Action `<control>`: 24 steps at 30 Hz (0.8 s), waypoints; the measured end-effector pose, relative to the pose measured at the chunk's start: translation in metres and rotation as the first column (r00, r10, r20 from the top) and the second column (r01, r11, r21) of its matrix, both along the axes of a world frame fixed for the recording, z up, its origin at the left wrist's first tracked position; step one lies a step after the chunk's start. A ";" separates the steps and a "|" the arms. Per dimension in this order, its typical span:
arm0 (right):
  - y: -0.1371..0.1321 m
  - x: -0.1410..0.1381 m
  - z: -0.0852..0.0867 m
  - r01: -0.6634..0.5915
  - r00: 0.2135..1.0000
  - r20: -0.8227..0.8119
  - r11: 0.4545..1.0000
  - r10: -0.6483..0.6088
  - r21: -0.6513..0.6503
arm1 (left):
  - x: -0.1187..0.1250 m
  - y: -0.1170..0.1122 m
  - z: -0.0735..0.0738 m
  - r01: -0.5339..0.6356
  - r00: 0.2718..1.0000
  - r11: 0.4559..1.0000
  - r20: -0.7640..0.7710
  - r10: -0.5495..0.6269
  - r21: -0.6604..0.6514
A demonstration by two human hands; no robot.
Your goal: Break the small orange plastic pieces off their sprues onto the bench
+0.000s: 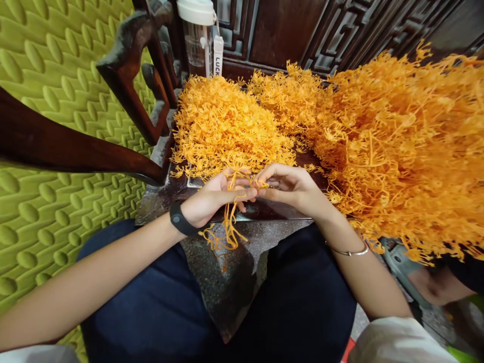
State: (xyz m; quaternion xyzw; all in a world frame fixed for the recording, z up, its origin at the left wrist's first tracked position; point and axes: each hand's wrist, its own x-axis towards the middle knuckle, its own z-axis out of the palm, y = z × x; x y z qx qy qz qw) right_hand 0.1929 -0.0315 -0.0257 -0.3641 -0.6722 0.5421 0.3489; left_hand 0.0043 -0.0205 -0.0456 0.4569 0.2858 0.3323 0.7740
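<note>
My left hand (221, 195) pinches a bunch of thin orange strands (231, 227) between thumb and fingers. Their loose, curled ends hang below it toward my lap. Close against its fingertips, my right hand (289, 187) is closed in a pinch on a small orange piece (260, 184). The exact shape of that piece is partly hidden by the fingers. Just beyond both hands lies a heap of orange stringy pieces (230, 121) with branched, flower-like ends. What they are made of I cannot tell.
A larger orange pile (408, 146) rises on the right. Behind the near heap stands a clear bottle (196, 43) with a white lid. Dark carved wood (130, 65) frames the left, before a green textured wall (45, 212). Another person's leg (438, 285) shows at lower right.
</note>
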 end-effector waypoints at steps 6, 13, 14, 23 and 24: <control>-0.001 0.000 0.000 0.008 0.999 0.046 0.999 -0.011 0.054 | -0.002 0.003 -0.004 0.014 1.000 0.999 0.000 -0.014 0.049; 0.002 -0.002 -0.003 0.050 0.981 0.163 0.956 -0.101 0.291 | -0.004 0.002 0.002 -0.039 0.991 0.991 -0.125 0.056 0.132; 0.003 -0.003 -0.004 0.046 0.979 0.173 0.949 -0.105 0.313 | -0.004 0.002 0.002 -0.022 0.987 0.990 -0.157 0.044 0.138; 0.004 -0.001 -0.002 0.014 0.988 0.147 0.975 -0.048 0.222 | -0.003 0.000 0.002 0.112 0.945 0.946 -0.327 -0.006 0.305; 0.003 -0.001 -0.002 0.024 0.994 0.104 0.988 -0.040 0.153 | -0.004 -0.001 0.003 0.120 0.946 0.941 -0.323 -0.012 0.317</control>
